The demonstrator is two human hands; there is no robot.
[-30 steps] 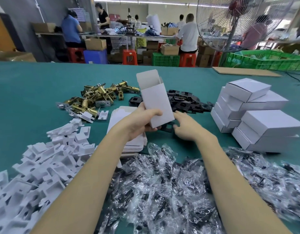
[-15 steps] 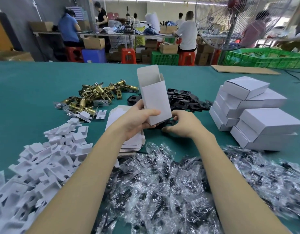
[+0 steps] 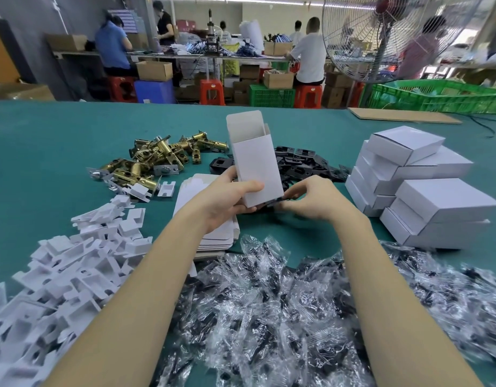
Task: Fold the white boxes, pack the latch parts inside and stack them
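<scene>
underneath everything runs the green table (image 3: 46,141), wide and covered in heaps. nearest the camera lies a broad spread of clear plastic bags (image 3: 283,317) with dark parts inside. to the left sits a pile of white cardboard inserts (image 3: 68,263), and to the right stands a stack of closed white boxes (image 3: 425,185), several layers high. farther back lies a heap of brass latch bolts (image 3: 157,157), with a scatter of black latch plates (image 3: 305,163) beside it to the right. a low stack of flat box blanks (image 3: 213,238) rests under the left wrist. above it, at the table's middle, the left hand (image 3: 224,199) holds an open white box (image 3: 255,166) upright by its lower end, thumb across the front face, top flap standing up. the right hand (image 3: 313,199) has curled fingers pinching a small black latch part (image 3: 274,203) at the box's bottom corner; the part is partly hidden and its shape is hard to tell.
</scene>
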